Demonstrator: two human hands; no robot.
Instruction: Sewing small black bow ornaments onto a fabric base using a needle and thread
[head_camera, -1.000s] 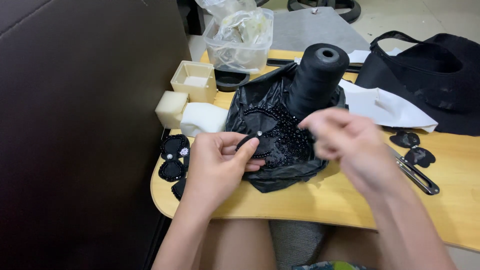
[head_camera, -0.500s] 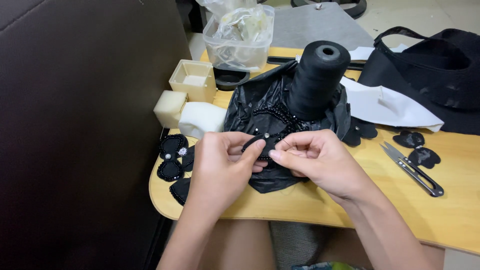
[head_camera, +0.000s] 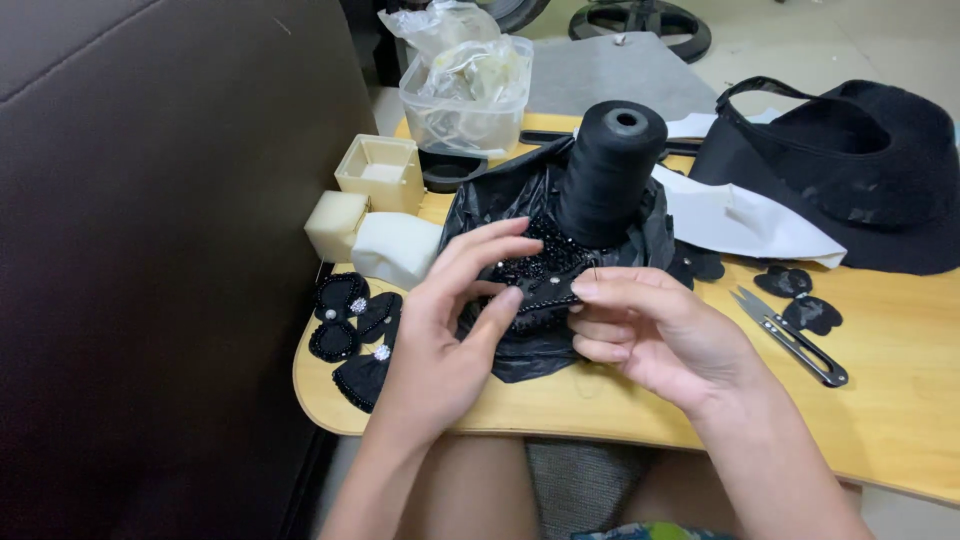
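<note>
Beaded black piece (head_camera: 535, 285) sits between your two hands, on top of the crumpled black plastic bag (head_camera: 540, 205), just in front of the black thread cone (head_camera: 608, 170). Its long axis runs roughly left-right, slightly tilted, one end toward each hand.

Your left hand (head_camera: 450, 320) has it pinched at the left end, thumb under, fingers curled over the top. Your right hand (head_camera: 650, 325) is closed narrow at the right end, fingertips touching the piece; looks like a needle pinched there, too small to tell for sure. Both hands equally near.

Outward: thread snips (head_camera: 790, 335) lie on the table (head_camera: 900, 420) to your right, well apart from the hands. Finished black bows (head_camera: 355, 320) at the left edge.
</note>
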